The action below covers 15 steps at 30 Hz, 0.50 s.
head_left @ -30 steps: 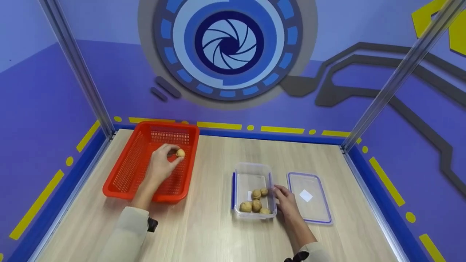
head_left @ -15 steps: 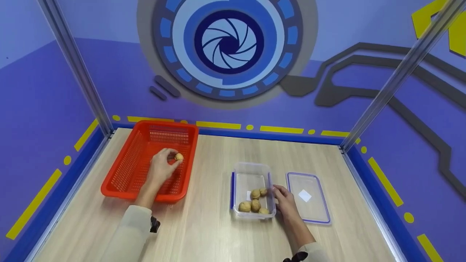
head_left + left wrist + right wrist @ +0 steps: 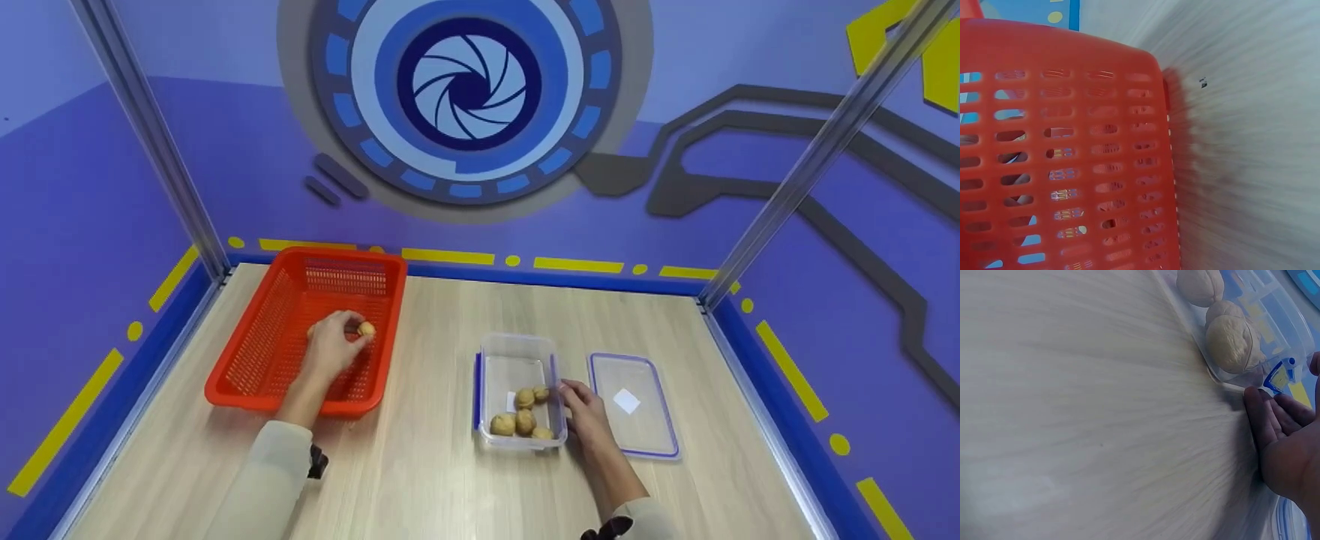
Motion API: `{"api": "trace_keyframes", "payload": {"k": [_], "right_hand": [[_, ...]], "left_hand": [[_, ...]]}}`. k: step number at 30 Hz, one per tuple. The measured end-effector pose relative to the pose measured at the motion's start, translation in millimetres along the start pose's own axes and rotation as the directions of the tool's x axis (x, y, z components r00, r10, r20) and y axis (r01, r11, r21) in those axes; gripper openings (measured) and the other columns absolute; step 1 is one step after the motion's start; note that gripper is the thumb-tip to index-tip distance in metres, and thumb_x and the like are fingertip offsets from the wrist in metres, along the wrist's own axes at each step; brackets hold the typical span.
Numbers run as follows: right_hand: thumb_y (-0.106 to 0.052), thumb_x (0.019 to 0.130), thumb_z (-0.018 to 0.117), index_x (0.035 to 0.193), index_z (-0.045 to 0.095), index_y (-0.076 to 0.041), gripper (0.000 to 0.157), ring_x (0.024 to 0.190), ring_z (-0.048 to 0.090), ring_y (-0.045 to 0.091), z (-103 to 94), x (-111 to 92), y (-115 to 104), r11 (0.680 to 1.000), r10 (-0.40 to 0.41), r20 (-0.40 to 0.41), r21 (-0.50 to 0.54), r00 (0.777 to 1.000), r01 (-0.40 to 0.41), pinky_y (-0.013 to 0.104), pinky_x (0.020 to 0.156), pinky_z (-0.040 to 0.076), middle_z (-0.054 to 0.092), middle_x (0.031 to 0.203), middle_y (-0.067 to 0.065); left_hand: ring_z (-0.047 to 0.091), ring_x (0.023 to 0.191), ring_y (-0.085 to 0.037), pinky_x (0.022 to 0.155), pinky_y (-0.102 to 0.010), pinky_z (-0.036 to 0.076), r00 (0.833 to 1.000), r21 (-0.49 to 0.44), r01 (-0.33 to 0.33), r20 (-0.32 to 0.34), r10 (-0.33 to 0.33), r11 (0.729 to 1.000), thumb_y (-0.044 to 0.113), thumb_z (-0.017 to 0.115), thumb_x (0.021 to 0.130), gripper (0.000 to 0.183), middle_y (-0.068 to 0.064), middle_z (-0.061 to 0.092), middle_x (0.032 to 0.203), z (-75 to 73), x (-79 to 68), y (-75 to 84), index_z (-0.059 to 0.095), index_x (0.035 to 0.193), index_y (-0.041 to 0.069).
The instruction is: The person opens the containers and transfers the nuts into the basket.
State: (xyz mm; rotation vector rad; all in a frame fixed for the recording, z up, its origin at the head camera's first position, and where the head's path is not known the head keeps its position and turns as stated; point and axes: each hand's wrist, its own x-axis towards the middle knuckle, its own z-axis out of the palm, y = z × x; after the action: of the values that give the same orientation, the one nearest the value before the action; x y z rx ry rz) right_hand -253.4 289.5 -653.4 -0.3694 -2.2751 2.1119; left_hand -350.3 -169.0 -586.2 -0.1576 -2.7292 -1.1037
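In the head view my left hand (image 3: 331,350) is inside the red slotted basket (image 3: 214,390). Its thumb and fingers pinch a walnut (image 3: 366,329). A small bit of another tan round thing (image 3: 311,331) shows at the back of that hand. In the left wrist view the basket wall (image 3: 1072,56) hides most of the hand. My right hand (image 3: 591,416) touches the right side of a clear plastic box (image 3: 519,344), its fingers extended against the wall near the bottom corner. Several walnuts (image 3: 526,421) lie in the box's near half.
A clear lid (image 3: 649,427) with a blue rim and a white label (image 3: 627,401) lies flat right of the box. Both containers stand on a wood-grain table (image 3: 442,375). Blue-purple panels (image 3: 247,150) and metal posts (image 3: 817,135) bound the table.
My left hand has sunk slightly nearer into the basket, still pinching the walnut. The tan thing behind it has come into sight. The right hand and the box hold still.
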Motion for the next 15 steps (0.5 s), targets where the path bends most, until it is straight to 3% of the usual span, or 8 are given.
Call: {"api": "trace_keyframes", "payload": {"k": [9,15], "right_hand": [[-0.029,0.108,0.062,0.139,0.060,0.006,0.046,0.125,0.061,0.036,-0.1,-0.2,0.1,1.000,-0.005,0.000,0.002,1.000,0.005,0.043,0.093,0.059,0.062,0.137,0.024],[-0.030,0.108,0.063,0.138,0.061,0.006,0.047,0.117,0.064,0.031,0.4,1.1,0.5,1.000,-0.003,-0.006,0.013,1.000,0.003,0.041,0.088,0.060,0.064,0.133,0.022]], "left_hand": [[0.058,0.120,-0.036,0.110,-0.057,0.044,0.995,-0.009,0.085,0.060,-0.084,0.996,0.022,0.079,0.098,0.040,-0.015,0.067,0.129,-0.5,-2.6,0.5,0.067,0.132,0.005],[0.060,0.124,-0.036,0.111,-0.055,0.046,0.996,-0.025,0.078,0.043,-0.077,0.997,0.022,0.080,0.098,0.045,-0.016,0.066,0.133,-2.3,-3.6,1.4,0.064,0.135,0.004]]}}
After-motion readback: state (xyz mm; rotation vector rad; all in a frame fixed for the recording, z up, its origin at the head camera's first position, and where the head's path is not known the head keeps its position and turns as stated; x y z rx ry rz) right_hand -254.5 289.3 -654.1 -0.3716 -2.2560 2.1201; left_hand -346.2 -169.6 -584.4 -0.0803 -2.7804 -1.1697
